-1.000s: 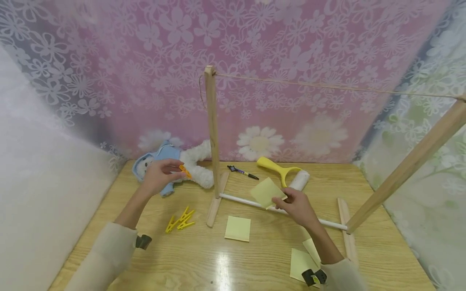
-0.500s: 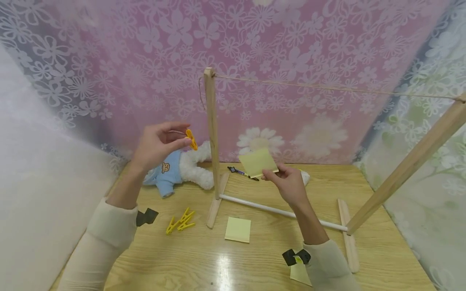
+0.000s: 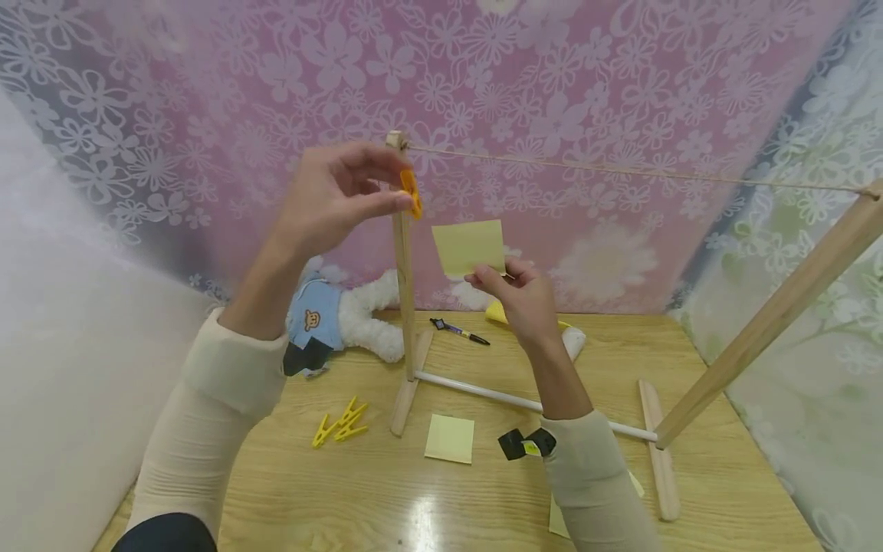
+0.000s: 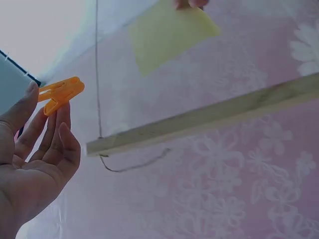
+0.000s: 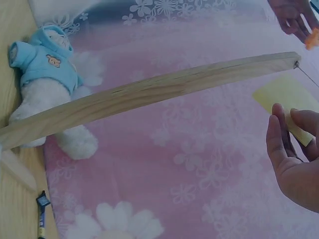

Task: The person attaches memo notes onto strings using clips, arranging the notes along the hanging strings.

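Two hands are raised near the top of the left wooden post (image 3: 402, 261), just under the string (image 3: 621, 170) running to the right post (image 3: 779, 307). Left hand (image 3: 334, 195) is pinching an orange clothespin (image 3: 411, 192) between thumb and fingertips, right beside the post top; in the left wrist view the clothespin (image 4: 61, 93) is sitting at the fingertips (image 4: 64, 130), other fingers loosely extended. Right hand (image 3: 520, 295) is pinching a yellow sticky note (image 3: 469, 247) by its lower edge, holding it upright below the string, just right of the post; the note's face is showing no writing.

No readable brand or text anywhere. A small monkey-face print is showing on the blue hoodie of the plush toy (image 3: 338, 318), which is lying on the wooden table (image 3: 290, 491) behind the post base. No containers are in view. Loose yellow clothespins (image 3: 339, 422) are lying left of the base, a sticky-note pad (image 3: 450, 438) in front of the white crossbar (image 3: 483, 392), a pen (image 3: 458, 330) and a yellow-handled lint roller (image 3: 569, 341) behind it. More notes (image 3: 557, 517) are lying partly hidden under the right sleeve.
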Tool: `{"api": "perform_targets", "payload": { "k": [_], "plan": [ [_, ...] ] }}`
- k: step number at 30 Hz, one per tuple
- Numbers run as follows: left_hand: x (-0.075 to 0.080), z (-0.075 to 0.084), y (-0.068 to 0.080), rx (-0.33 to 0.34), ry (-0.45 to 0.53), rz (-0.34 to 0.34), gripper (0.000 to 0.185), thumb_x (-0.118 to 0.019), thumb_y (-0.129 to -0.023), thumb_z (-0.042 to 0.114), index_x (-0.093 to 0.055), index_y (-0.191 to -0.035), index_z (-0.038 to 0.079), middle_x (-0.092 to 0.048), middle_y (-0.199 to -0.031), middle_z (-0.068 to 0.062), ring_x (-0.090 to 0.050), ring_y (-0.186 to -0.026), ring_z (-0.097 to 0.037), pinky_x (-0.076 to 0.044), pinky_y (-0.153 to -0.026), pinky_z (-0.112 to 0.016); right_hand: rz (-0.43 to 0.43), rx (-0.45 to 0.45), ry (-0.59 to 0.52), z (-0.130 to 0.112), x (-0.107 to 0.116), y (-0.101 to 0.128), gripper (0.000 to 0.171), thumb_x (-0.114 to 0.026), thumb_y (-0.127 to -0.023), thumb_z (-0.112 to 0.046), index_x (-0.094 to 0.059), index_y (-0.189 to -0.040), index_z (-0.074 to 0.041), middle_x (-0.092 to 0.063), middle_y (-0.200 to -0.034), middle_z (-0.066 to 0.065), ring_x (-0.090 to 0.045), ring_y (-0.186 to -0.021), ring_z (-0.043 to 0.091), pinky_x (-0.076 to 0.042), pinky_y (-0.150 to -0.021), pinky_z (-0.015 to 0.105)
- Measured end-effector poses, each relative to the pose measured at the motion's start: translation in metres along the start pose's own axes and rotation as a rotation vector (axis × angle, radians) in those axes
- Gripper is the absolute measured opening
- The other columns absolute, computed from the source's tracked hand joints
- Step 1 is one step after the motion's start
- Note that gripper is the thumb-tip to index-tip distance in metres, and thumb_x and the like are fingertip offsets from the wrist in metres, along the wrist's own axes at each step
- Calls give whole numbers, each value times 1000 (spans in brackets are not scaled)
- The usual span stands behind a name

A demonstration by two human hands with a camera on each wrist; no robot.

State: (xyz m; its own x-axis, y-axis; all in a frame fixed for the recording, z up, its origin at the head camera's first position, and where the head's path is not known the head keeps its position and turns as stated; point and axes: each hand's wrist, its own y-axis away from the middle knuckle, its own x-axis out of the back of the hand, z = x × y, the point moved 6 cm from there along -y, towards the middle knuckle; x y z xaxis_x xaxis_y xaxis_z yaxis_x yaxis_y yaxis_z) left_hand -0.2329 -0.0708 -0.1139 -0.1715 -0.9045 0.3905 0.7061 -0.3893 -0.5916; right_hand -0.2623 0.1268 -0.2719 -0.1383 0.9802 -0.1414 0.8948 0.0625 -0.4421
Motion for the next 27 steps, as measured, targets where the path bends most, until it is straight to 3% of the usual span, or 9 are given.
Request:
{"api": "perform_targets", "payload": {
  "k": [4,9,16,21,27],
  "plan": [
    [2,16,-20,-55,-14,42,23,-68,-74,0,-60,-95,-7,-63,-88,-12,-59,-81,-20,-48,-74,-29,9,41,-12,-8,-8,-13,24,-62,-82,-10,-60,-96,9,-60,-85,14,-63,-76,23,-48,-78,35],
    [5,24,-39,-56,-76,83,22,-68,-75,4,-61,-94,-6,-63,-89,-12,-59,-82,-18,-46,-76,-28,29,72,-79,-13,-15,-26,24,-62,-81,-7,-59,-97,10,-61,-80,15,-63,-72,23,-49,-75,36],
    [4,9,-64,-66,-117,72,22,-74,-70,11,-64,-86,0,-64,-84,-7,-60,-77,-17,-47,-67,-26,60,107,-159,-17,-17,-38,16,-62,-81,-3,-60,-94,6,-57,-77,17,-59,-64,19,-51,-70,32],
    [0,14,-66,-43,-103,54,19,-73,-71,9,-63,-82,-3,-64,-81,-8,-59,-73,-20,-47,-67,-27,65,118,-150,-19,-22,-45,13,-62,-80,-3,-61,-90,5,-57,-70,13,-56,-61,17,-50,-64,27],
    [-2,13,-68,-35,-69,38,13,-71,-72,3,-64,-79,-6,-64,-78,-9,-61,-73,-20,-47,-69,-28,52,109,-148,-19,-29,-49,12,-62,-80,-3,-61,-88,6,-59,-72,11,-57,-64,18,-50,-67,29]
  ]
}}
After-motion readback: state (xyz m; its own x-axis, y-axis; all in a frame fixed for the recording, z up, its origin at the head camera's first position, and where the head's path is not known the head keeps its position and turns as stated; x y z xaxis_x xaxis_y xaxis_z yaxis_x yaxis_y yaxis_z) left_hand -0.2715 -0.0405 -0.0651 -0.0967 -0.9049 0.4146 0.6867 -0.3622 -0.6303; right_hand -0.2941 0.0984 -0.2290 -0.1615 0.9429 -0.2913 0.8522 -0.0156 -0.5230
